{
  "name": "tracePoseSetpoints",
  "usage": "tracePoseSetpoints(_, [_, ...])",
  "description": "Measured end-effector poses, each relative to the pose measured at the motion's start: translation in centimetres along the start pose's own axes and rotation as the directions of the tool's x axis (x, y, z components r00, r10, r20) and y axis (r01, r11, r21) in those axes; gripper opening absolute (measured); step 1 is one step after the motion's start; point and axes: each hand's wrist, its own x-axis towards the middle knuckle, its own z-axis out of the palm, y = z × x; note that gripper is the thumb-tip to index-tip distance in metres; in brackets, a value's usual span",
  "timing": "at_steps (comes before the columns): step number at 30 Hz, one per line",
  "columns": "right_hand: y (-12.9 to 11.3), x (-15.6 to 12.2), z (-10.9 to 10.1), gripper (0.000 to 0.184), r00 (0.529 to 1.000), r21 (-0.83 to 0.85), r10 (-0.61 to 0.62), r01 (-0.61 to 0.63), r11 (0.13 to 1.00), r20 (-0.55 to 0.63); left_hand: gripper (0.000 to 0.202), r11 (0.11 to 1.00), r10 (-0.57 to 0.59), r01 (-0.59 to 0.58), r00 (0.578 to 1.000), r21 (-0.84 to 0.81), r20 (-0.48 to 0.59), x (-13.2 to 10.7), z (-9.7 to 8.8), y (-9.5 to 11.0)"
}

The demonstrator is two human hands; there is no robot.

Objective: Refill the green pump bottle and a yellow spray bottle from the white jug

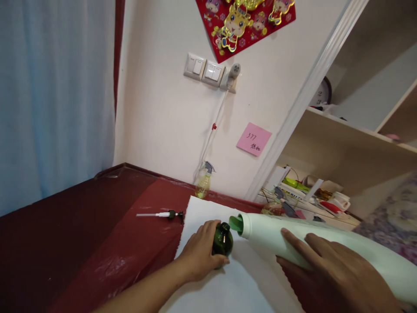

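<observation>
My left hand point(202, 251) is wrapped round a small dark green bottle point(224, 243) standing on a white sheet point(208, 213). The bottle has no pump on it, and its open neck points up. In my right hand point(329, 265) is a large pale green jug point(270, 228), tilted nearly flat. The jug's green spout point(236, 223) is right beside the small bottle's mouth; I cannot make out any liquid between them. A pump top point(171, 214) with a white and clear tube lies on the red table cover to the left.
A clear spray bottle point(202, 186) with yellowish liquid stands against the wall. Near the right wall edge is another spray bottle point(273, 206). Shelves point(345, 174) with assorted items are at the right. A white cord point(208, 139) hangs from the socket. A blue curtain point(55, 100) covers the left.
</observation>
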Motion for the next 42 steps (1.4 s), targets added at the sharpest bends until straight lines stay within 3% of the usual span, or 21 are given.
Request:
tracePoseSetpoints(7, [-0.1,1.0,-1.0,0.035,0.999,-0.053,-0.010,0.007,0.999,-0.048,0.087,1.000,0.006,-0.006,1.000,-0.001,0.001,0.0,0.2,0.0])
tracePoseSetpoints(16, [0.2,1.3,-1.7,0.031,0.999,-0.052,-0.020,0.019,0.998,-0.027,0.088,1.000,0.009,-0.009,1.000,0.004,0.012,0.1,0.0,-0.2])
tracePoseSetpoints(42, [-0.1,0.7,-1.4,0.033,1.000,-0.054,0.014,-0.014,0.998,-0.003,0.087,1.000,0.015,-0.015,1.000,0.000,0.008,0.2,0.1,-0.2])
